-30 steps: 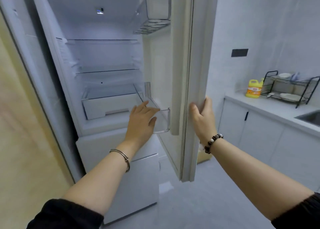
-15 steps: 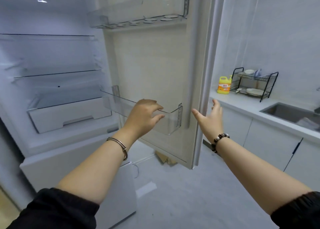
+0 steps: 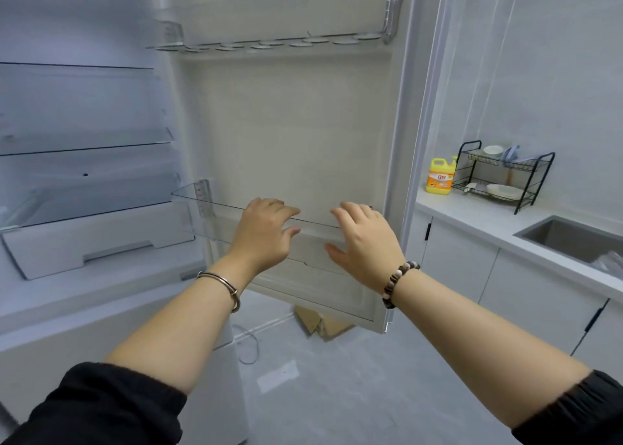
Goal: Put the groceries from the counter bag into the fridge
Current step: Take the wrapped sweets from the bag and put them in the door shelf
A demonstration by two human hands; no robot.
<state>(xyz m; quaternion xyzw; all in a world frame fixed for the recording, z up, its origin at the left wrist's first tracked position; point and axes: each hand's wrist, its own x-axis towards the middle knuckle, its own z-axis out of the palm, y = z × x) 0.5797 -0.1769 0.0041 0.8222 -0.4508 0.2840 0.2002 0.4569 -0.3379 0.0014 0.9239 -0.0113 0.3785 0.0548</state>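
The white fridge stands open, and its door (image 3: pixel 296 124) is swung wide to face me. On the door's inner side are two clear bins, an upper one (image 3: pixel 286 16) and a lower one (image 3: pixel 205 208). My left hand (image 3: pixel 263 235) grips the front rim of the lower bin, fingers curled over the edge. My right hand (image 3: pixel 364 242) grips the same rim further right, thumb spread below. Inside the fridge I see bare glass shelves (image 3: pixel 84 147) and a white crisper drawer (image 3: pixel 94 239). No bag or groceries are in view.
To the right runs a pale counter (image 3: pixel 488 218) with a yellow detergent bottle (image 3: pixel 439 176), a black dish rack (image 3: pixel 502 174) holding dishes, and a sink (image 3: pixel 573 239). Flattened cardboard (image 3: pixel 320 323) and a cable lie on the floor under the door.
The door has swung wider open. My right hand left the door's outer edge and came round onto the lower bin's rim, beside my left hand, which stays on that bin.
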